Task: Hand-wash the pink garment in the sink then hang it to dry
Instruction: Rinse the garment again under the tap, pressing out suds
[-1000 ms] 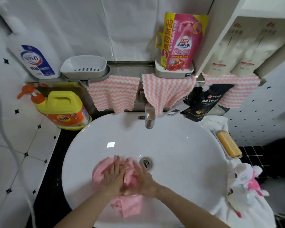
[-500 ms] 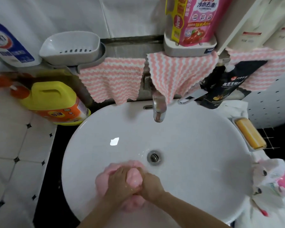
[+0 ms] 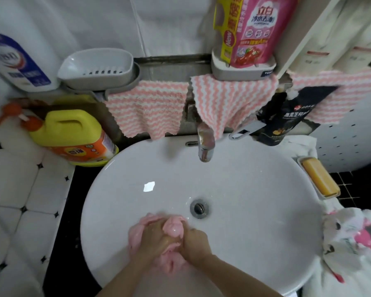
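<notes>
The left forearm [image 3: 124, 277] and right forearm [image 3: 236, 275] slant in from the bottom edge and converge. The left hand [image 3: 153, 237] and right hand [image 3: 196, 243] are side by side, touching, with fingers [image 3: 157, 225] curled tight round the bunched pink garment [image 3: 173, 227].

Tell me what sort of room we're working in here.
Most likely a home bathroom: a white sink with a chrome tap, tiled walls, a soap bar and a yellow detergent jug alongside.
</notes>
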{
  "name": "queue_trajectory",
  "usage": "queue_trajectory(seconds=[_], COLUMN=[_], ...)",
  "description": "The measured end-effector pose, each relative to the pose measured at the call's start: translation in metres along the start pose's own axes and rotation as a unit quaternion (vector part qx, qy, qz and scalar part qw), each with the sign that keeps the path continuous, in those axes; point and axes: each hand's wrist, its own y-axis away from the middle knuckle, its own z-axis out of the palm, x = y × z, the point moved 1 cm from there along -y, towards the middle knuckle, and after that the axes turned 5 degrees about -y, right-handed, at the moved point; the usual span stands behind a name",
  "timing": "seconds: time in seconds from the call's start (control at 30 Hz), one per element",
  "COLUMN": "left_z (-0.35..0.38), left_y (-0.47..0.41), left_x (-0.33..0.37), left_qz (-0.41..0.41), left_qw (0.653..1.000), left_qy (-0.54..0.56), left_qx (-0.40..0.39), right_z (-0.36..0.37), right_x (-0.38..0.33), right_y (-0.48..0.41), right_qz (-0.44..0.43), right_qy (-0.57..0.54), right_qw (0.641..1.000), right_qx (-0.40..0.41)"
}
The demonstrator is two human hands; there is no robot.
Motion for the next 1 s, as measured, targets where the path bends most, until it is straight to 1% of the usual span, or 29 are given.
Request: queue_trajectory(seconds=[0.03,0.07,0.1,0.13,0.17,0.2,0.23,0.27,0.3,0.33,0.37,0.4,0.43,0.47,0.5,0.53,0.57,0.6,0.67,0.7,0.8,0.83,0.93,1.0], left_z=[-0.001,-0.001,-0.001,-0.001,-0.002,-0.004,-0.004,-0.004,-0.008,-0.012,-0.014,-0.013,-0.01,-0.008,-0.007,-0.008,-0.005,0.002,0.002,-0.003,-0.002,-0.002,0.0,0.002], left_y=[0.005,0.009,0.013,0.014,0.017,0.018,0.016,0.015,0.02,0.026,0.033,0.034,0.034,0.036,0.04,0.041,0.041,0.035,0.03,0.036,0.045,0.047,0.045,0.042], left_x=[0.002,0.002,0.001,-0.003,-0.004,-0.004,-0.006,-0.007,0.0,0.007,0.011,0.013,0.011,0.005,0.001,0.001,-0.004,-0.014,-0.018,-0.01,-0.001,0.001,0.0,-0.005], left_qz=[0.009,0.032,0.08,0.128,0.154,0.164,0.174,0.169,0.15,0.124,0.092,0.063,0.045,0.042,0.056,0.069,0.061,0.06,0.06,0.051,0.028,0.025,0.027,0.026], left_qw=[1.0,0.999,0.991,0.977,0.962,0.938,0.909,0.893,0.894,0.907,0.923,0.933,0.932,0.939,0.938,0.932,0.936,0.931,0.926,0.93,0.931,0.931,0.928,0.93], left_qy=[-0.004,-0.032,-0.095,-0.16,-0.217,-0.3,-0.37,-0.407,-0.415,-0.397,-0.37,-0.352,-0.355,-0.338,-0.338,-0.352,-0.347,-0.361,-0.37,-0.364,-0.362,-0.364,-0.369,-0.364], left_qx=[-0.007,0.004,0.042,0.065,0.062,0.053,0.079,0.09,0.081,0.064,0.045,0.042,0.049,0.047,0.049,0.052,0.017,0.017,0.038,0.021,0.025,0.025,0.032,0.04], right_z=[-0.001,-0.007,-0.012,-0.019,-0.028,-0.041,-0.058,-0.079,-0.104,-0.132,-0.16,-0.189,-0.216,-0.239,-0.257,-0.266,-0.27,-0.271,-0.267,-0.264,-0.261,-0.263,-0.27,-0.273], right_x=[-0.001,-0.007,-0.009,-0.008,-0.006,-0.004,-0.001,0.005,0.011,0.017,0.024,0.027,0.032,0.033,0.031,0.03,0.031,0.03,0.03,0.032,0.037,0.039,0.045,0.05], right_y=[0.001,0.005,0.007,0.007,0.006,0.008,0.008,0.008,0.007,0.004,0.002,-0.001,-0.005,-0.009,-0.014,-0.02,-0.026,-0.031,-0.036,-0.037,-0.035,-0.033,-0.029,-0.027], right_qz=[0.014,0.026,0.04,0.048,0.047,0.032,0.018,0.018,0.033,0.06,0.087,0.094,0.086,0.072,0.06,0.054,0.056,0.059,0.064,0.063,0.047,0.049,0.045,0.037], right_qy=[0.001,-0.005,-0.014,-0.011,-0.014,-0.023,-0.036,-0.072,-0.141,-0.235,-0.342,-0.457,-0.543,-0.592,-0.61,-0.616,-0.612,-0.614,-0.62,-0.617,-0.6,-0.59,-0.564,-0.563], right_qw=[1.0,0.999,0.997,0.995,0.991,0.988,0.988,0.991,0.989,0.968,0.921,0.853,0.793,0.756,0.747,0.749,0.761,0.763,0.758,0.761,0.78,0.786,0.803,0.808], right_qx=[-0.015,-0.035,-0.059,-0.09,-0.124,-0.15,-0.151,-0.114,-0.038,0.062,0.162,0.233,0.262,0.269,0.258,0.235,0.21,0.193,0.191,0.189,0.172,0.177,0.186,0.17])
